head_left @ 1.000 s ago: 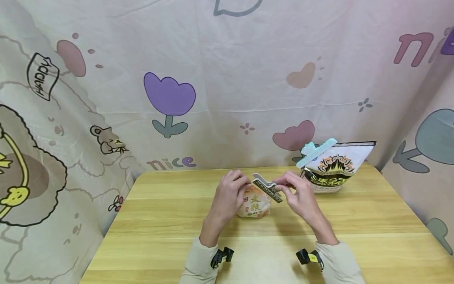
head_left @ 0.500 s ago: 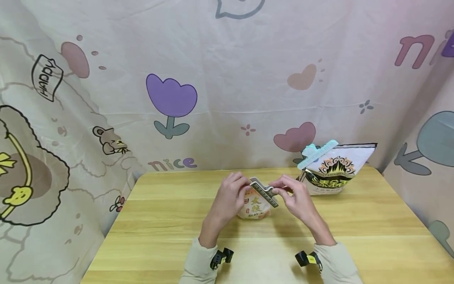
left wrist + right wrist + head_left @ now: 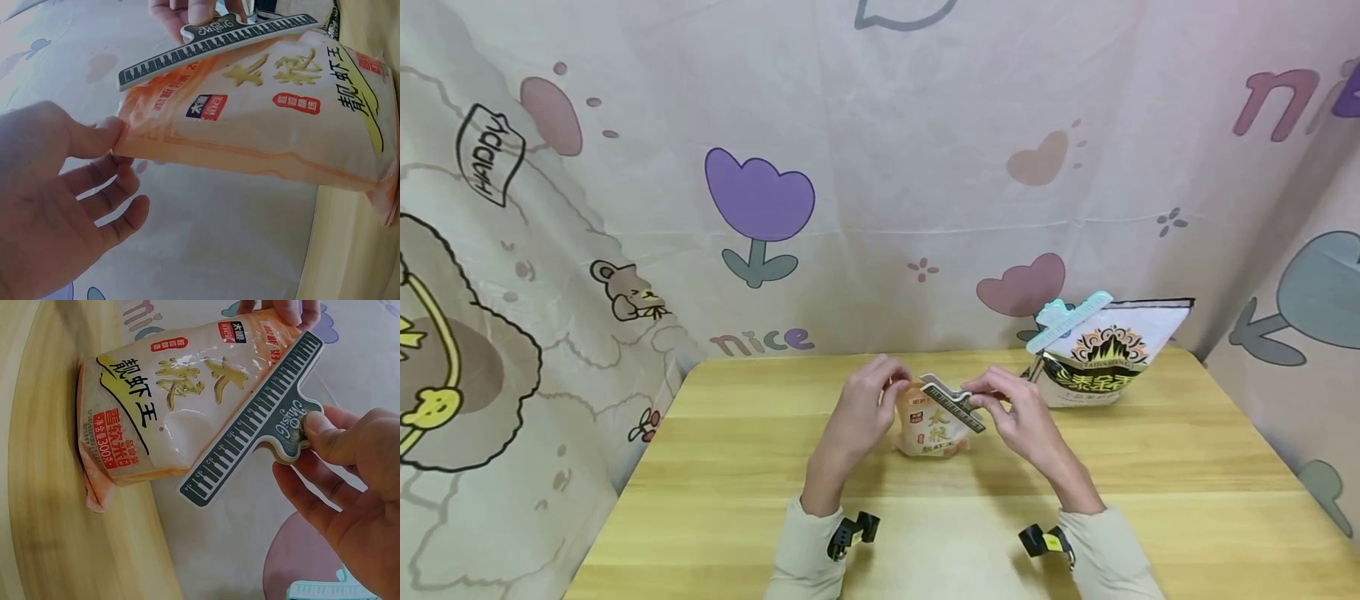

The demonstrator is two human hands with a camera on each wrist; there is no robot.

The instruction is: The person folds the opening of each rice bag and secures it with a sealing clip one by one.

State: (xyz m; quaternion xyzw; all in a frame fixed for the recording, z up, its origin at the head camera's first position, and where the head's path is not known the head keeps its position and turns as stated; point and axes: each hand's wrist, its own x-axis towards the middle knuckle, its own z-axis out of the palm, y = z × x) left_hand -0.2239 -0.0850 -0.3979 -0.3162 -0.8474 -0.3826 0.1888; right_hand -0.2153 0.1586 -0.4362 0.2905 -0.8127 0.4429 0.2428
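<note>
A small orange-and-white rice bag [image 3: 928, 429] stands on the table between the two hands, its front print facing me. At its upper left corner my left hand [image 3: 856, 417] pinches the edge between thumb and forefinger, the other fingers loosely bent in the left wrist view. My right hand [image 3: 1018, 412] pinches the handle of a bag clip [image 3: 262, 419] with a black-and-white piano-key pattern. The clip lies slantwise across the bag's top right part, its long bar overlapping the printed front. In the right wrist view the right thumb [image 3: 322, 428] presses on the clip's handle.
To the right, behind the right hand, stands a larger white-and-black bag [image 3: 1101, 358] with a turquoise clip [image 3: 1070, 322] on its upper left corner. The wooden table [image 3: 760, 483] ends at a printed cloth backdrop [image 3: 880, 167].
The right hand has brought the piano-key clip leftward, from beside the bag's top to across it. The left hand has shifted slightly left, and more of the bag's front shows.
</note>
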